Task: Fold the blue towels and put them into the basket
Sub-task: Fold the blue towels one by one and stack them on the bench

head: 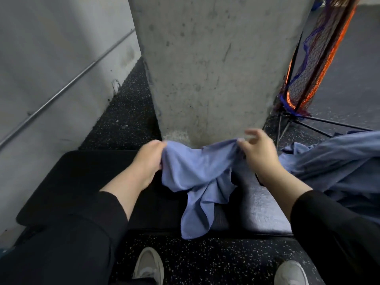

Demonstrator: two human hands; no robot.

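Note:
A crumpled blue towel hangs between my two hands above a black padded bench. My left hand grips the towel's upper left edge. At the upper right edge my right hand pinches the cloth with thumb and forefinger, its other fingers spread. The towel's lower part droops over the bench's front edge. A heap of more blue towels lies on the right end of the bench. The net basket, orange and blue mesh on a thin black frame, stands at the upper right.
A concrete pillar rises directly behind the bench. A grey wall with a metal rail runs along the left. The floor is black speckled rubber, and my two grey shoes stand at the bottom.

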